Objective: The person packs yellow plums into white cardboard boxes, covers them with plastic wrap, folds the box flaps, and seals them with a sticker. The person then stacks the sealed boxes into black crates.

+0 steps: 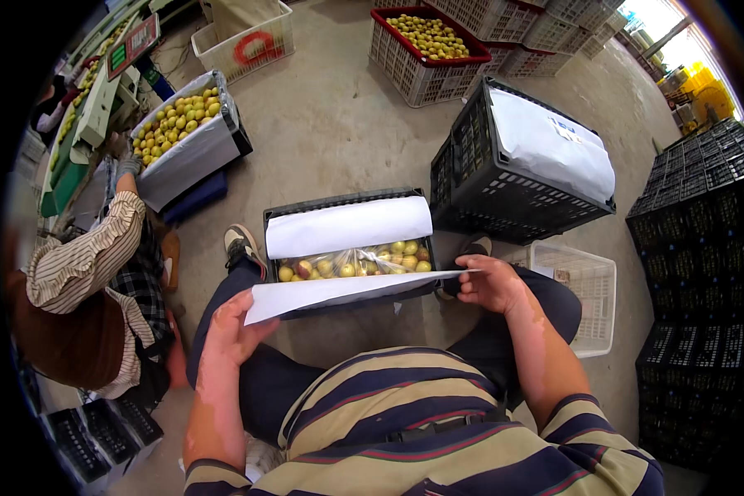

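Observation:
Between my legs stands a black plastic crate [347, 199] of yellow-green jujube-like fruit [347, 269], partly under clear plastic film [363, 255]. A white paper flap [350, 226] lies folded over the crate's far half. My left hand [235, 325] grips the left corner of a second white paper flap [341, 290] along the near side. At its other end, my right hand [493, 284] pinches the right corner. The near flap is raised and tilted, and a strip of fruit shows between the two flaps.
A black crate covered with white paper [552, 142] stands front right. Beside my right leg is a white basket [586, 297]. Black crates [688, 260] are stacked along the right. At left, a co-worker [93, 297] reaches to a paper-lined fruit crate [189, 158] near a conveyor [68, 149].

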{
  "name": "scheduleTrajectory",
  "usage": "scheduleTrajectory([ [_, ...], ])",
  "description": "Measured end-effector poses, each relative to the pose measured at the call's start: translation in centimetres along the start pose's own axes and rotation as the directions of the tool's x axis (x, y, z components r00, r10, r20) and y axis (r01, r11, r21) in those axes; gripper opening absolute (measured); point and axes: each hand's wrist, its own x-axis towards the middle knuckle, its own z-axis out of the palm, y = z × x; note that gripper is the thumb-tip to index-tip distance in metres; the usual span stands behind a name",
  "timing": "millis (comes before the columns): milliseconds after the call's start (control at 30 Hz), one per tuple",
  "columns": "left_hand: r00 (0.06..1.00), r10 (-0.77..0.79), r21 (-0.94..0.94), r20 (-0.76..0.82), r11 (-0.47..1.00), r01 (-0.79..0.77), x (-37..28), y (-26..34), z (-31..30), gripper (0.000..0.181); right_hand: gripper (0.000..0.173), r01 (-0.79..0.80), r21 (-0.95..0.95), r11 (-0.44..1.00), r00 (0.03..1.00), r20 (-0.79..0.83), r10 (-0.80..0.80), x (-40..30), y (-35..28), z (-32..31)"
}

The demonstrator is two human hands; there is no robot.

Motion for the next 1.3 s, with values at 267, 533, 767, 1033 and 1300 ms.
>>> scheduleTrajectory([
  [267, 0.968, 0.043, 0.435, -0.248, 0.898, 0.071, 6.7, 2.8, -4.3, 0.046, 0.041, 0.301, -0.673, 0.676, 0.821, -0.178, -0.543, 13.0, 0.6, -5.6],
  [533, 0.998, 0.018, 0.527, 0.054, 0.849, -0.044, 15.4, 4.8, 1.1, 0.061, 0.048, 0.318, -0.702, 0.638, 0.916, 0.054, -0.397, 16.8, -1.1, -0.1],
  [767, 0.964, 0.099, 0.382, 0.247, 0.904, -0.190, 15.0, 2.4, 2.6, 0.072, 0.015, 0.411, -0.726, 0.551, 0.851, 0.090, -0.517, 15.1, -0.8, 0.0],
  [1033, 0.893, 0.380, 0.387, 0.242, 0.806, -0.448, 13.5, 2.8, 0.9, 0.073, 0.013, 0.415, -0.382, 0.826, 0.905, 0.073, -0.420, 11.6, -2.3, 2.9],
  [1300, 0.961, 0.225, 0.524, 0.162, 0.805, -0.277, 16.3, -0.7, -2.0, 0.060, 0.017, 0.347, -0.705, 0.619, 0.894, 0.048, -0.445, 14.1, 0.4, 0.1],
])
